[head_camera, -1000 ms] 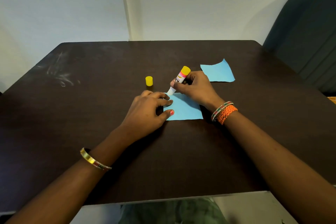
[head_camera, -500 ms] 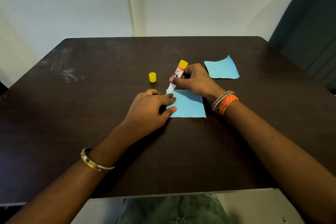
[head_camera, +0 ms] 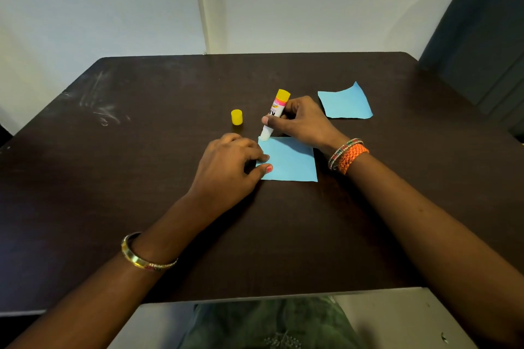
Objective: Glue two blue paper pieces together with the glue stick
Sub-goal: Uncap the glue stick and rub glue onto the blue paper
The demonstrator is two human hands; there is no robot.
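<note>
Glue tip now at the near sheet's far-left corner

Your right hand [head_camera: 302, 122] grip, closed on the glue stick [head_camera: 274, 115], has slid the tip there from further in; your left hand [head_camera: 231, 166] pins the near blue paper [head_camera: 292, 160] flat. Second blue paper [head_camera: 346, 102] waits on the tabletop [head_camera: 141, 150], uncovered.
</note>
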